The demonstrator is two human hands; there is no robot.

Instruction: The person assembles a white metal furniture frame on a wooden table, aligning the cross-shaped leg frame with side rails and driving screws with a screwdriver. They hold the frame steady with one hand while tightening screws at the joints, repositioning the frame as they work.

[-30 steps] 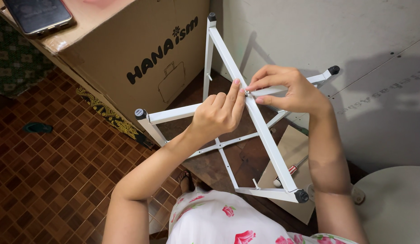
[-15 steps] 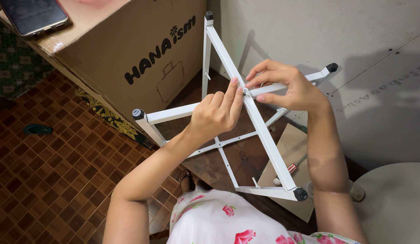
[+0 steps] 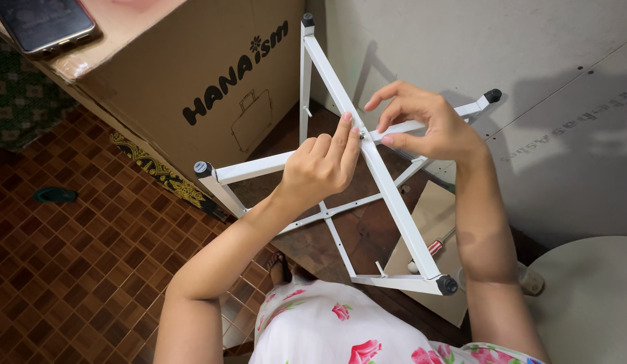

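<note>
A big cardboard box (image 3: 192, 74) stands at the upper left, closed, so what is inside cannot be seen; a phone (image 3: 40, 23) lies on its top. In front of the box, above a dark wooden board (image 3: 367, 236), the person holds a white metal frame (image 3: 394, 202). It is made of two long flat bars that cross like the letter X, with black caps at the ends and thinner white rods that cross below them. One long bar runs from the upper left, near the box, down to the lower right; the other runs from the left to the upper right, toward the grey wall (image 3: 529, 67). The left hand (image 3: 320, 168) is curled, and its fingertips press on the crossing point. The right hand (image 3: 428, 121) pinches the bar just beside the crossing with thumb and fingers, the index finger raised. A screwdriver with a red handle (image 3: 438, 244) lies on a piece of cardboard (image 3: 428, 222) under the frame.
</note>
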